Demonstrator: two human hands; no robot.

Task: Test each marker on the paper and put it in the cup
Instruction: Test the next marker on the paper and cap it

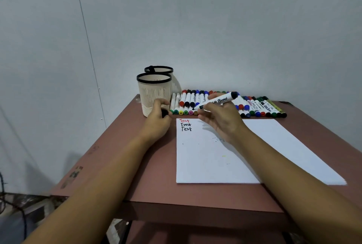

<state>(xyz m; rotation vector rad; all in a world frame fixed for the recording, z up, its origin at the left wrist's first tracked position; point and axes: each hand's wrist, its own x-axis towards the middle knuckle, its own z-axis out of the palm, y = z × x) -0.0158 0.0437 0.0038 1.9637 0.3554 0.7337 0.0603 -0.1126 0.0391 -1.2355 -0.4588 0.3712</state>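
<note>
Pointing nib down-left, the marker [220, 100] is pinched by right hand [223, 121]; left hand [157, 123] clutches cap [165, 113].

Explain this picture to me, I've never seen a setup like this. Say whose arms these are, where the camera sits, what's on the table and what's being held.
There is no machine here. A person wears one camera on the head, looking down, so both arms are theirs. The right hand pinches a whiteboard marker above the white paper, where "Test" is written three times. The left hand holds a small black thing, probably the cap. On the brown table stand a front cup and a rear cup, and a row of markers lies behind the paper.
</note>
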